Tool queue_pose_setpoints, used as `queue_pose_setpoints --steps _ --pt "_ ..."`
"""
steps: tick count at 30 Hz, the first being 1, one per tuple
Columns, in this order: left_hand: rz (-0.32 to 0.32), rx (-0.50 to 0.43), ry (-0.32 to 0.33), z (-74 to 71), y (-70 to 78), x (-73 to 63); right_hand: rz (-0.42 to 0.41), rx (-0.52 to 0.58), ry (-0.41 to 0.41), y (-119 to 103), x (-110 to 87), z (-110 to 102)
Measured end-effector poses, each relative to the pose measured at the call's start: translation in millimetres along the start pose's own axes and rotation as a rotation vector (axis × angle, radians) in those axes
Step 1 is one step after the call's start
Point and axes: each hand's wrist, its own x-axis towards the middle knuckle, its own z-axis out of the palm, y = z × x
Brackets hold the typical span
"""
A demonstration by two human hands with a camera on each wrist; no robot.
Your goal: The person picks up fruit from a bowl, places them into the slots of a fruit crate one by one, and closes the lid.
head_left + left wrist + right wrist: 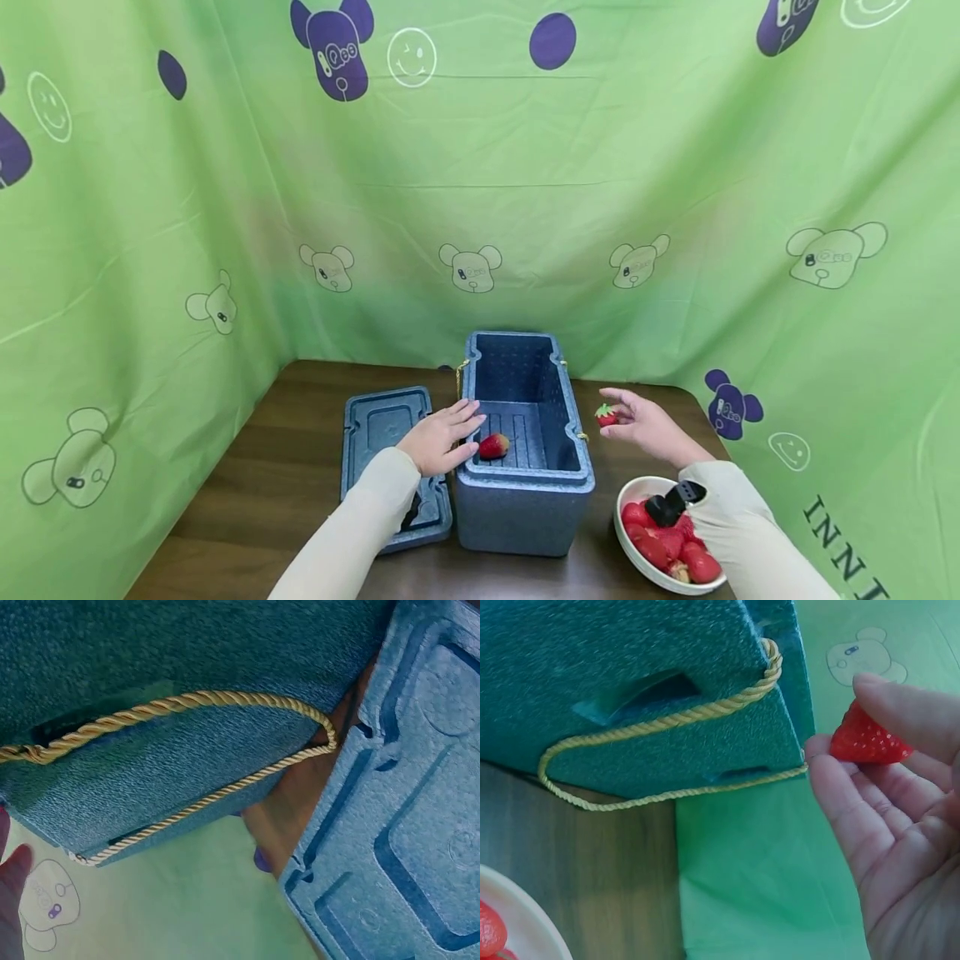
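Note:
A small strawberry (870,739) with a green leafy top is pinched between the thumb and fingers of my right hand (647,427), just right of the blue foam box (517,517). My left hand (442,437) lies at the box's left rim with its fingers extended; in the left wrist view only some fingertips (11,877) show at the edge. Inside the box, near its front left, lies a larger red fruit (493,447) with a yellowish end. To the right, a white bowl (626,542) holds several red fruits, partly hidden by my right sleeve.
The blue box lid (386,425) lies on the brown table (262,483), left of the box. Yellow rope handles (225,697) hang along the box's sides. A green printed cloth (480,167) stands behind and around the table.

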Motion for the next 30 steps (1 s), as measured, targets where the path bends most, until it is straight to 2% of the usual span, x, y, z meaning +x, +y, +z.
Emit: queue_pose_setpoints --steps 3,6,13,18,22,30 --pt "-0.015 -0.014 -0.011 -0.9 -1.1 -0.5 -0.002 0.082 0.022 -4.2 9.1 2.5" --pt "-0.006 -0.006 -0.016 -1.8 -1.4 -0.2 -0.008 0.072 0.044 -7.7 16.2 3.9" --pt "0.021 0.005 -0.011 -4.4 -0.6 1.4 -0.044 0.031 0.04 -13.6 32.3 7.2" --pt "0.017 0.018 -0.012 -7.4 -0.4 3.3 -0.057 0.051 0.049 -20.6 46.9 11.8" --pt "-0.002 0.031 -0.027 -9.1 0.1 4.9 -0.032 0.1 0.018 -26.8 57.4 15.7" --pt "-0.022 0.031 -0.029 -5.5 3.4 2.4 0.079 0.306 -0.118 -30.3 72.8 24.0"
